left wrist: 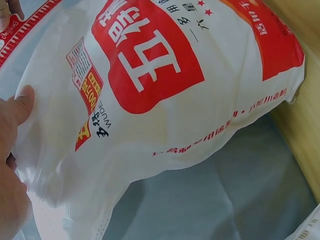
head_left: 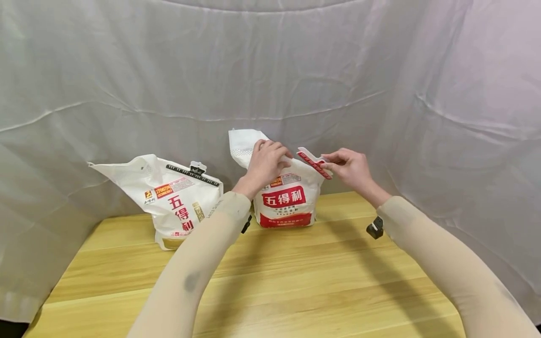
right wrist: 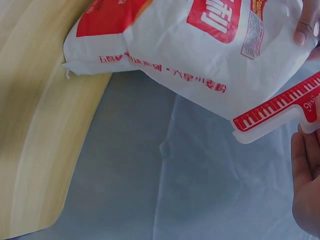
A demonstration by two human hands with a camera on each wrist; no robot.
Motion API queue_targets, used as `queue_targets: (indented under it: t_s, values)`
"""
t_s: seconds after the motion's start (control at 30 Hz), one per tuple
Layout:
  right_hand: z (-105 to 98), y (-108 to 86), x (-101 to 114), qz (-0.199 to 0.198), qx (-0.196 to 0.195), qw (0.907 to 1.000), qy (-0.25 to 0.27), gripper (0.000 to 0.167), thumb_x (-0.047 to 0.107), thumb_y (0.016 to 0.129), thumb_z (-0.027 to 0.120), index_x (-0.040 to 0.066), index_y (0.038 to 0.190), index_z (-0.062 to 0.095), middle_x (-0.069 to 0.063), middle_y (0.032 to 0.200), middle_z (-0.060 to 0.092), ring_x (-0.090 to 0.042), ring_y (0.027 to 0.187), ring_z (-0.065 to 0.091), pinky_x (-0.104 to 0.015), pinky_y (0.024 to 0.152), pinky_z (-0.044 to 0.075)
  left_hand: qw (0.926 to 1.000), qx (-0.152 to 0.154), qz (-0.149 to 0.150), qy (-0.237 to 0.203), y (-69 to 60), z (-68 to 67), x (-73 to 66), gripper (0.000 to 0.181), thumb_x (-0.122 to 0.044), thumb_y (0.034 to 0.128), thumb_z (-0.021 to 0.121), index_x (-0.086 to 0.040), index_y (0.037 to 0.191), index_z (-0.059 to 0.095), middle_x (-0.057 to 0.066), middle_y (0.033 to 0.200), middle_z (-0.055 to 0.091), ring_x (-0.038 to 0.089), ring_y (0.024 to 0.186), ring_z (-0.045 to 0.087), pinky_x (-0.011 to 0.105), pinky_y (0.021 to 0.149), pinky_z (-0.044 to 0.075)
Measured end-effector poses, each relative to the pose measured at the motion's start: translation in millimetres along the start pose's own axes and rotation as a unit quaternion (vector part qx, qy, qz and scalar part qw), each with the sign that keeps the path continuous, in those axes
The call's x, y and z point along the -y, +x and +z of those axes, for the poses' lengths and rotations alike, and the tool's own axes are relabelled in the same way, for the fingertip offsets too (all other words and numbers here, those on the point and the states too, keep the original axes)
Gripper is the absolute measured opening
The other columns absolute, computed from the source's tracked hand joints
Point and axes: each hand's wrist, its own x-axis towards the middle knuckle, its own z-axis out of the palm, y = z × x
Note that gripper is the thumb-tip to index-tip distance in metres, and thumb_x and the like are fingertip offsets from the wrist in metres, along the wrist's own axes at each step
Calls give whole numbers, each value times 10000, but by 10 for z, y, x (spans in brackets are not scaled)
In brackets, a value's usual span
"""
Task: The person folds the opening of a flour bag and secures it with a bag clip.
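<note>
A white flour bag (head_left: 284,202) with red panels stands near the back of the table, its upper end bent to the left. My left hand (head_left: 268,162) grips this bag at its folded top, the thumb on the printed side in the left wrist view. At the bag's upper right corner is a red-and-white bag clip (head_left: 314,164). Between thumb and fingers, my right hand (head_left: 348,169) pinches the handle of that clip. The clip's bar (right wrist: 272,105) lies against the bag's edge in the right wrist view; whether it clamps the plastic I cannot tell.
To the left, a second flour bag (head_left: 169,192) leans with a black clip (head_left: 192,173) across its upper edge. Both bags stand on a wooden table (head_left: 296,281). Grey cloth (head_left: 190,70) hangs close behind them and along both sides.
</note>
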Motion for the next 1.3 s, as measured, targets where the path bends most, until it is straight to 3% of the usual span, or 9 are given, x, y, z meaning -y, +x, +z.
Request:
queue_targets:
  t_s: [0.6, 0.93, 1.3]
  values:
    - [35, 150, 45, -136, 530, 9970, -539, 152, 53, 833, 870, 56, 979, 829, -83, 860, 760, -192, 690, 663, -132, 537, 454, 9989, -358, -107, 280, -6, -91, 85, 267, -388, 935, 783, -218, 1137, 746, -9, 1198, 657, 245, 1305, 464, 467, 1151, 289]
    - [131, 230, 114, -187, 607, 9961, -620, 161, 58, 821, 881, 46, 973, 828, -95, 830, 752, -169, 683, 648, -145, 571, 467, 9983, -580, 61, 20, -27, -153, 133, 134, -220, 980, 740, -196, 1111, 754, -17, 1160, 699, 243, 1278, 484, 465, 1139, 315]
    - [213, 266, 134, -157, 721, 9947, -719, 159, 71, 833, 874, 56, 984, 827, -93, 842, 748, -208, 717, 680, -170, 605, 494, 9974, -703, 83, -100, -21, -148, 114, 110, -173, 1009, 695, -177, 1102, 753, -14, 1171, 720, 235, 1275, 494, 451, 1132, 340]
